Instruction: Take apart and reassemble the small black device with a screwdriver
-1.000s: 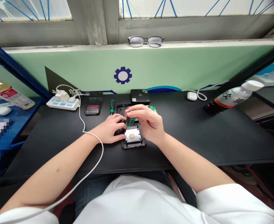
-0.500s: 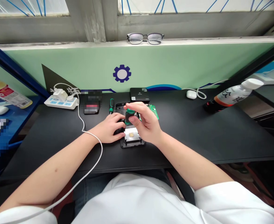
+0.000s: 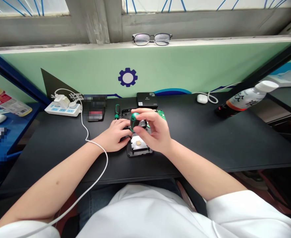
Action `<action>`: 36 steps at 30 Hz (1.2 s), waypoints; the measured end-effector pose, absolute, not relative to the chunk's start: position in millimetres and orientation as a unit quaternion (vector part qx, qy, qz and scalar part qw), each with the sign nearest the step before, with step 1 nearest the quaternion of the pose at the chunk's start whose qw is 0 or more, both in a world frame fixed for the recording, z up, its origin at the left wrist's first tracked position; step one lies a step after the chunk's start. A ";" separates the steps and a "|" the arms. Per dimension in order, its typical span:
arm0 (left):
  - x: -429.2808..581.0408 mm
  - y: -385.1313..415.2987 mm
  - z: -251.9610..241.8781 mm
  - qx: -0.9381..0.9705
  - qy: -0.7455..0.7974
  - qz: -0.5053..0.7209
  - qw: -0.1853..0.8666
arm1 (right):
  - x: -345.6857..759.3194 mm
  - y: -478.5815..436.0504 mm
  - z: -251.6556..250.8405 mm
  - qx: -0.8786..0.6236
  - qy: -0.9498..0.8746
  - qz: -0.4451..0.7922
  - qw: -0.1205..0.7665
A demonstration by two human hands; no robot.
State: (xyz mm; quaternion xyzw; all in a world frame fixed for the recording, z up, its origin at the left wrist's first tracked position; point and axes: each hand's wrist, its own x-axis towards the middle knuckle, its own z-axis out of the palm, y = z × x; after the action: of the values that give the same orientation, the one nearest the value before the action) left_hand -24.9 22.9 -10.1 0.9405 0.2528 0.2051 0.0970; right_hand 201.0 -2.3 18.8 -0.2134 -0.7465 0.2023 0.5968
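Now it's the right hand [image 3: 155, 130], thumb and fingers gripping a green-and-black screwdriver [image 3: 134, 119], shaft down, over the far-left part of the black casing [image 3: 139, 153] with its silver plate [image 3: 135, 139]! Left hand [image 3: 114, 136] at the casing's left edge, fingers bent; whether they pinch anything, can't tell. Beyond the casing: green circuit board [image 3: 161, 114] rightward, second screwdriver [image 3: 117, 111] leftward, black box [image 3: 146, 100] farthest back.

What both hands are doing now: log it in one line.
Right hand: holding screwdriver | Left hand: at left side of black casing | Second screwdriver: beyond left hand | Glasses: on ledge
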 end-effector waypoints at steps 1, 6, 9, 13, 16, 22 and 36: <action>-24.3 22.8 -10.0 0.940 0.256 0.205 0.098 | 199.7 -3.6 17.4 -0.215 -0.733 0.227 0.604; -22.2 22.0 -9.8 0.939 0.255 0.209 0.096 | 196.3 -5.8 12.8 -0.194 -0.716 0.317 0.590; -22.7 22.0 -9.2 0.938 0.256 0.211 0.100 | 198.7 -3.5 15.5 -0.207 -0.756 0.258 0.565; -23.8 22.6 -8.3 0.936 0.251 0.224 0.107 | 202.7 -1.4 21.1 -0.241 -0.766 0.107 0.586; -24.1 23.0 -7.8 0.934 0.258 0.217 0.116 | 204.0 -3.6 24.6 -0.227 -0.763 0.088 0.598; -23.3 24.4 -8.2 0.933 0.266 0.199 0.136 | 199.9 -8.8 20.2 -0.251 -0.731 0.167 0.612; -23.1 25.7 -10.8 0.927 0.265 0.214 0.155 | 205.9 -4.5 26.9 -0.237 -0.763 0.087 0.595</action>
State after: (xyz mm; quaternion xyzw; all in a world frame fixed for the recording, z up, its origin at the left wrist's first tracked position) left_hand -23.1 25.7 -10.8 0.9274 0.2650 0.2137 0.1553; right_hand 205.9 -4.5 26.9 -0.2367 -0.7634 0.0868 0.5947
